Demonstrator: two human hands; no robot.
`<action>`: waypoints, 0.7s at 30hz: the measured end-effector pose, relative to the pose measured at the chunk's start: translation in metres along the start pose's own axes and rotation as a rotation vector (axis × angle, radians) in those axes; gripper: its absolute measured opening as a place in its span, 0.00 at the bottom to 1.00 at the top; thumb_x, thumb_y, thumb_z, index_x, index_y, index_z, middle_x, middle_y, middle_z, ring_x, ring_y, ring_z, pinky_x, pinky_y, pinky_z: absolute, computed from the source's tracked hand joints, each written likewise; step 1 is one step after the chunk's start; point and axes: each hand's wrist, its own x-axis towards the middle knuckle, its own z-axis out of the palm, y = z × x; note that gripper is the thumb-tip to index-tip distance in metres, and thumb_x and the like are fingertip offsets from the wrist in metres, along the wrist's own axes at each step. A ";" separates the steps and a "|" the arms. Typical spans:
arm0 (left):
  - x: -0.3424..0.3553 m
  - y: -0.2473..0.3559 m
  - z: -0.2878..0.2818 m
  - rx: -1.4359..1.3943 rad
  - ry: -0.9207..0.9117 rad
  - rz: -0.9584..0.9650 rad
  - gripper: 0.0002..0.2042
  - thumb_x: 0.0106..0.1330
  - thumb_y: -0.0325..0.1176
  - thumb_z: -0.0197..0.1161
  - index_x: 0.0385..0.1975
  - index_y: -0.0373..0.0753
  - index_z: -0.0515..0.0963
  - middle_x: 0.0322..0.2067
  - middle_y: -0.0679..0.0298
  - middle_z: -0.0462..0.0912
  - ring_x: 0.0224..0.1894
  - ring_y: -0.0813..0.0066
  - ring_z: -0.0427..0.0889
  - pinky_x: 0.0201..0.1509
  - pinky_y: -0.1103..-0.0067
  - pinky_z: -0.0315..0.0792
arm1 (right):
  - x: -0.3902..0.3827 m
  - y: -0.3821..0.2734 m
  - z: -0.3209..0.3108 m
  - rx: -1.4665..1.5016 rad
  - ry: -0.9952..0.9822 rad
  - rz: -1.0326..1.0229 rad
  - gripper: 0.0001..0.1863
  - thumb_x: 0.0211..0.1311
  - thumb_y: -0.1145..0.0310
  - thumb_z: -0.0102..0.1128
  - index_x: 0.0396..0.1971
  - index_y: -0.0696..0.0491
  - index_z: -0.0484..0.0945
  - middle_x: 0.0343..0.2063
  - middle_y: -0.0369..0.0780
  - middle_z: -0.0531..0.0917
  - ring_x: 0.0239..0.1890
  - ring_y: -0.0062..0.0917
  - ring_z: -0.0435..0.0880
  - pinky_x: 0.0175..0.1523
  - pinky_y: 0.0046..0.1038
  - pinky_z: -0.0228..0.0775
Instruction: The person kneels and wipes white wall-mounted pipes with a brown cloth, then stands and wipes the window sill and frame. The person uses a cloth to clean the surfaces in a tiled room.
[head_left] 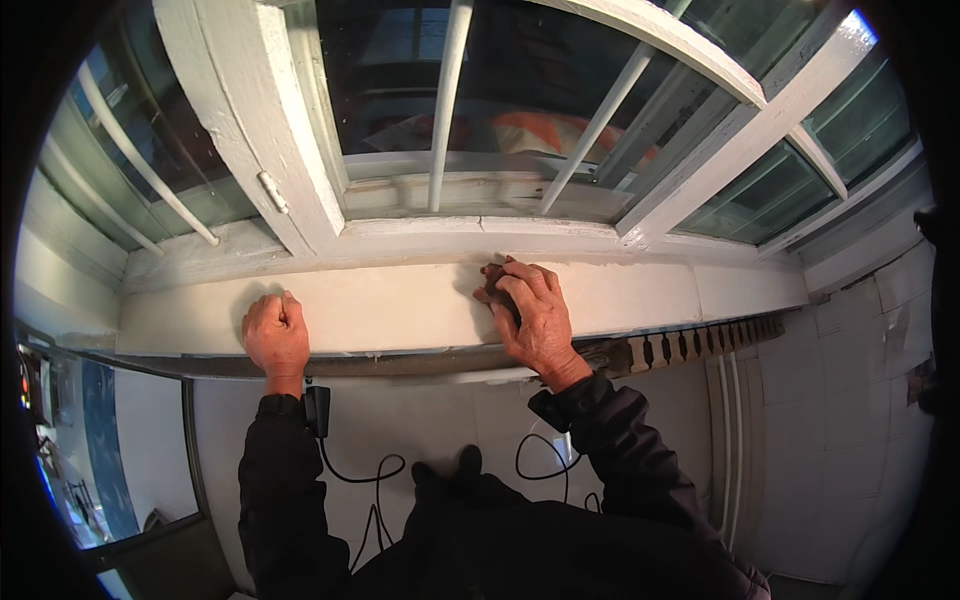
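A cream window sill (400,306) runs across in front of me below a white-framed window. My left hand (276,335) is closed in a fist at the sill's left part, thumb up against the curled fingers, and nothing shows in it. Farther right, my right hand (536,318) bends its fingers round a dark brown, pad-like piece (505,287) on the sill. The palm and fingers cover much of that piece, so its exact kind cannot be told.
White bars (450,105) stand behind the window glass. A radiator (690,346) sits under the sill at the right, with pipes (735,440) beside it. Black cables (378,478) hang from straps at both wrists. A glazed door (150,450) is at the lower left.
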 end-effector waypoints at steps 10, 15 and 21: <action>0.003 0.004 -0.002 -0.010 0.029 0.015 0.18 0.66 0.31 0.69 0.17 0.42 0.67 0.19 0.64 0.73 0.27 0.58 0.76 0.35 0.60 0.69 | -0.003 -0.001 0.006 -0.065 0.018 0.027 0.19 0.57 0.76 0.72 0.48 0.53 0.79 0.56 0.43 0.81 0.60 0.47 0.80 0.64 0.45 0.72; 0.003 0.006 -0.004 -0.059 0.051 0.036 0.19 0.65 0.31 0.69 0.16 0.42 0.66 0.19 0.64 0.73 0.27 0.58 0.76 0.35 0.61 0.69 | -0.006 -0.001 0.007 -0.075 0.020 0.038 0.19 0.57 0.76 0.72 0.49 0.54 0.79 0.57 0.44 0.81 0.61 0.47 0.80 0.64 0.44 0.71; 0.003 0.003 -0.003 -0.055 0.043 0.020 0.18 0.66 0.31 0.69 0.17 0.41 0.66 0.19 0.64 0.73 0.27 0.58 0.75 0.36 0.61 0.69 | 0.004 -0.021 0.011 -0.074 0.065 -0.012 0.20 0.56 0.76 0.73 0.49 0.53 0.80 0.57 0.44 0.81 0.60 0.46 0.80 0.65 0.45 0.72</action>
